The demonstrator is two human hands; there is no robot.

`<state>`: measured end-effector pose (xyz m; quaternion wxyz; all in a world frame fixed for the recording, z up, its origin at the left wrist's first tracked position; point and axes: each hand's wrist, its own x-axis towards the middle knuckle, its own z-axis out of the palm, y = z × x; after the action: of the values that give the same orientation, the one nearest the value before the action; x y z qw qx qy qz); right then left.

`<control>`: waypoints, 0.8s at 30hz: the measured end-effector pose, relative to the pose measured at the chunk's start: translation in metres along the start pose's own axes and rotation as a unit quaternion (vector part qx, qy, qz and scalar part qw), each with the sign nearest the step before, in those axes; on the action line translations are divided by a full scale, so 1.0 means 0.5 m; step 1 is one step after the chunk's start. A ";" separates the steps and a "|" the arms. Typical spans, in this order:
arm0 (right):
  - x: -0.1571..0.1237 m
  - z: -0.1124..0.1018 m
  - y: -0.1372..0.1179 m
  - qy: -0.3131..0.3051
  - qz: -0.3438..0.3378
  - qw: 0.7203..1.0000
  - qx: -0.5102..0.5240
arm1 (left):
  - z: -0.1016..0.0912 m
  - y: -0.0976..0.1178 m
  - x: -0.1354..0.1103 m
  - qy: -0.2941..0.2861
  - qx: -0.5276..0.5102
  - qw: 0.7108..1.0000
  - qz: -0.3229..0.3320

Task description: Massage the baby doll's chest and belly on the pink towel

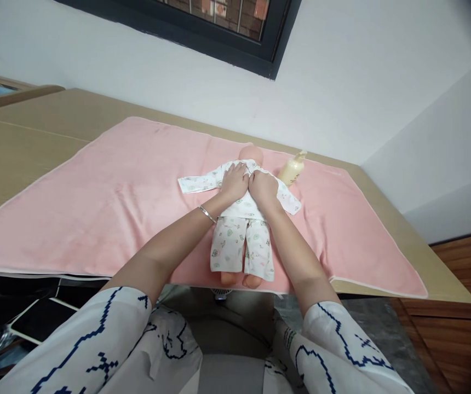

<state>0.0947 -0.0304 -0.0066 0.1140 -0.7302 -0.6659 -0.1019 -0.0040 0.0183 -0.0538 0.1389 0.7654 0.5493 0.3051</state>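
Note:
A baby doll [241,241] in a white printed shirt and trousers lies on its back on a pink towel [116,197], head towards the wall, bare feet at the table's near edge. My left hand [234,182] rests on the doll's chest, fingers together and curled onto the shirt front. My right hand [262,187] sits right beside it on the chest, fingers bent and pressed into the shirt at the neckline. The two hands touch. A thin bangle circles my left wrist. The doll's face is mostly hidden behind my hands.
A cream pump bottle [292,168] lies on the towel just right of the doll's head. The towel covers a light wooden table [22,142] set against a white wall under a dark-framed window. Wooden floor shows at the right. My lap fills the bottom.

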 end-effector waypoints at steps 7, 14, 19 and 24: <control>-0.003 0.009 -0.002 0.026 0.005 1.000 -0.013 | 0.002 -0.002 -0.003 0.018 0.014 1.000 0.015; 0.001 0.013 0.007 0.033 -0.022 0.999 0.000 | 0.003 -0.001 -0.003 0.025 0.011 1.000 0.014; 0.010 0.021 0.018 0.033 -0.042 0.998 0.023 | 0.004 -0.002 -0.002 0.025 0.006 1.000 0.014; 0.019 0.028 0.029 0.020 -0.056 0.997 0.054 | 0.004 -0.001 -0.001 0.018 0.005 1.000 0.003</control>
<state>0.1098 -0.0185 -0.0174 0.1607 -0.6824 -0.7079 -0.0861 -0.0035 0.0184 -0.0557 0.1239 0.7623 0.5508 0.3164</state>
